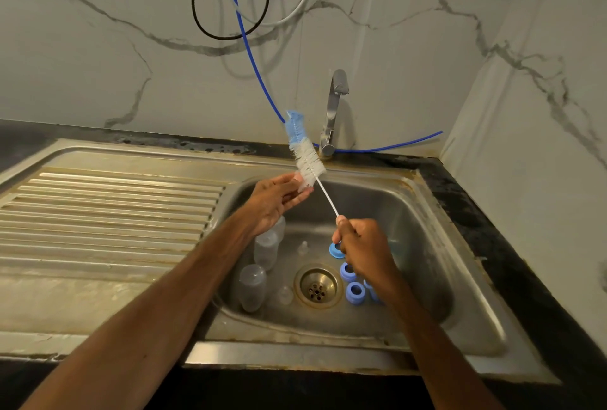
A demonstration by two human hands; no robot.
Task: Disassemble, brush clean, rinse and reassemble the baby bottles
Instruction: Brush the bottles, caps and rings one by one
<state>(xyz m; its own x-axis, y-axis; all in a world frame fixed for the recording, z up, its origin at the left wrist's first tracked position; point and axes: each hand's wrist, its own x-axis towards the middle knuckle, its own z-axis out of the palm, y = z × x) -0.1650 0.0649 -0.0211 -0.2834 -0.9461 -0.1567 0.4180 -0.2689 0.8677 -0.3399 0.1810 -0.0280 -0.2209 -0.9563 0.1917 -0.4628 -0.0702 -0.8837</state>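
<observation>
Brush [303,150], white bristles tipped blue, wire stem in right hand [361,245] grip, left hand [272,202] pinching bristles

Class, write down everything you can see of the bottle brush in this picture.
The bottle brush has a bristle head, white below and blue at the tip, on a thin white twisted stem. It is tilted above the sink, head up and left, near the tap. The right hand grips the stem's lower end, hiding any handle; the left hand holds the lowest white bristles between thumb and fingers.
</observation>
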